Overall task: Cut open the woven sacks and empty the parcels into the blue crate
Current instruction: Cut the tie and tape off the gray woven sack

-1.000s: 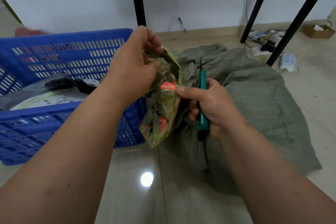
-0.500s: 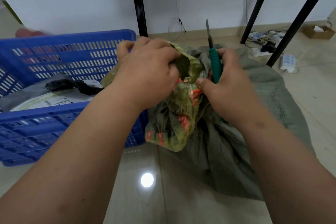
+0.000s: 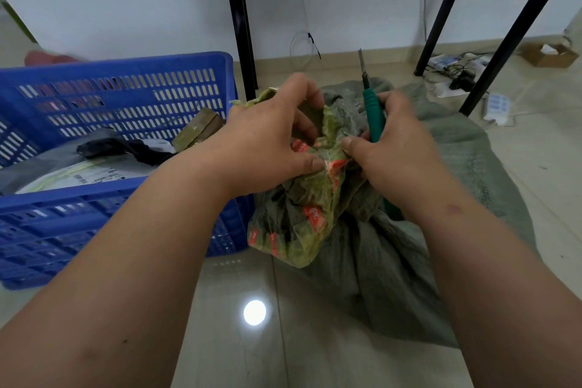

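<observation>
Pinching taped sack neck point(image 3: 327, 164) between left hand point(image 3: 267, 142) and right hand point(image 3: 396, 151), right also gripping green knife point(image 3: 373, 116), blade up. Risk: slip toward left fingers. Blue crate point(image 3: 126, 98) left of hands.

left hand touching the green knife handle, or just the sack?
Apart. The head view shows the left hand pinching only the taped sack; crumpled sack fabric separates it from the green knife, which the right hand holds.

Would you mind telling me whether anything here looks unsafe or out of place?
The right hand pinches the taped sack while gripping the green knife, blade bare and pointing up close to the left hand.
</observation>
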`<state>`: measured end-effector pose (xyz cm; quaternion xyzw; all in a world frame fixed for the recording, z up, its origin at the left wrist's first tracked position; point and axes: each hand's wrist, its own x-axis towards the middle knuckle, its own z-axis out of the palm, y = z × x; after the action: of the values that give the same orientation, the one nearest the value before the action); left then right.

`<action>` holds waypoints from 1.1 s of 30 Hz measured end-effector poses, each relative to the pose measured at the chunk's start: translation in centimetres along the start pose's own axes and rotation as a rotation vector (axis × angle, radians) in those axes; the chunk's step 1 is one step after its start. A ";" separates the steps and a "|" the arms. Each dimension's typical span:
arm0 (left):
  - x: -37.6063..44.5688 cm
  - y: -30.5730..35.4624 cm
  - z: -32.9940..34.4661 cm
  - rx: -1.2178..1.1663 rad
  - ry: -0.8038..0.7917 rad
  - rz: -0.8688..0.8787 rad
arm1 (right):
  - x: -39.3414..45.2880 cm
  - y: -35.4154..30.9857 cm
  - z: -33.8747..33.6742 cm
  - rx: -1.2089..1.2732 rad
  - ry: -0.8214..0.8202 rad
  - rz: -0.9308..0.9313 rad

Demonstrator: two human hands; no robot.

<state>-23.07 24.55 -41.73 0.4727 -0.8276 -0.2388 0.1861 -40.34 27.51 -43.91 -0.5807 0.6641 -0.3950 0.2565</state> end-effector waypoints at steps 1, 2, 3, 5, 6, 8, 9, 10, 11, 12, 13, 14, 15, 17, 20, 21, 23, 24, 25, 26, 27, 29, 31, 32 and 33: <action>0.0 -0.1 0.0 -0.011 -0.005 -0.001 | 0.0 -0.1 -0.2 0.002 -0.008 0.021; 0.0 -0.2 -0.1 -0.015 -0.002 -0.004 | 0.1 -0.2 -0.5 0.001 -0.013 0.047; 0.0 -0.4 -0.1 -0.012 0.007 -0.007 | 0.2 -0.4 -0.9 0.009 -0.028 0.077; 0.1 -0.9 -0.2 -0.010 0.030 -0.019 | 0.2 -0.9 -1.9 0.105 -0.098 0.141; 0.1 -1.1 -0.2 -0.020 0.038 -0.034 | 0.1 -1.1 -2.4 0.173 -0.150 0.169; 0.0 -1.7 -0.3 -0.034 0.048 -0.082 | -0.2 -1.8 -3.6 0.247 -0.270 0.196; 0.0 -1.8 -0.4 -0.031 0.049 -0.106 | -0.5 -2.2 -4.2 0.241 -0.333 0.195; -0.1 -2.0 -0.4 -0.021 0.050 -0.126 | -0.7 -2.6 -4.7 0.213 -0.395 0.186; -0.2 -2.1 -0.5 -0.011 0.051 -0.140 | -1.0 -2.9 -5.1 0.175 -0.452 0.174; -0.3 -2.3 -0.5 -0.003 0.054 -0.151 | -1.2 -3.2 -5.3 0.131 -0.502 0.164; -0.3 -2.4 -0.5 -0.001 0.058 -0.159 | -1.4 -3.5 -5.3 0.082 -0.540 0.156; -0.3 -2.5 -0.5 -0.001 0.059 -0.167 | -1.5 -3.6 -5.1 0.030 -0.565 0.146; -0.3 -2.5 -0.5 -0.001 0.059 -0.172 | -1.7 -3.7 -4.7 -0.020 -0.577 0.135; -0.3 -2.4 -0.4 0.002 0.056 -0.175 | -1.8 -3.9 -3.7 -0.097 -0.573 0.110; -0.3 -2.2 -0.3 0.032 0.060 -0.162 | -1.9 -4.2 -2.3 -0.181 -0.559 0.076; -0.2 -2.3 -0.3 0.043 0.062 -0.158 | -1.9 -4.2 -2.0 -0.202 -0.553 0.067; -0.3 -2.4 -0.4 0.055 0.068 -0.154 | -1.9 -4.4 -1.8 -0.234 -0.543 0.049; -0.3 -2.5 -0.5 0.053 0.070 -0.157 | -2.0 -4.5 -1.9 -0.240 -0.539 0.039; -0.3 -2.5 -0.5 0.050 0.070 -0.160 | -2.0 -4.6 -2.0 -0.242 -0.535 0.028; -0.4 -2.5 -0.6 0.049 0.068 -0.161 | -2.1 -4.7 -2.2 -0.241 -0.532 0.017; -0.4 -2.5 -0.5 0.052 0.065 -0.159 | -2.1 -4.8 -2.3 -0.239 -0.528 0.009; -0.4 -2.4 -0.4 0.060 0.059 -0.155 | -2.2 -5.1 -2.4 -0.243 -0.522 0.001; -0.3 -2.2 -0.3 0.064 0.060 -0.139 | -2.2 -5.1 -2.1 -0.257 -0.529 0.006; -0.2 -2.1 -0.3 0.074 0.062 -0.126 | -2.2 -5.0 -1.8 -0.270 -0.533 0.011; -0.1 -1.9 -0.2 0.094 0.063 -0.112 | -2.2 -4.9 -1.6 -0.289 -0.532 0.015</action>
<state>-21.56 23.76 -42.66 0.5339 -0.8038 -0.1947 0.1759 -38.42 29.90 -39.21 -0.6891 0.6273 -0.1287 0.3391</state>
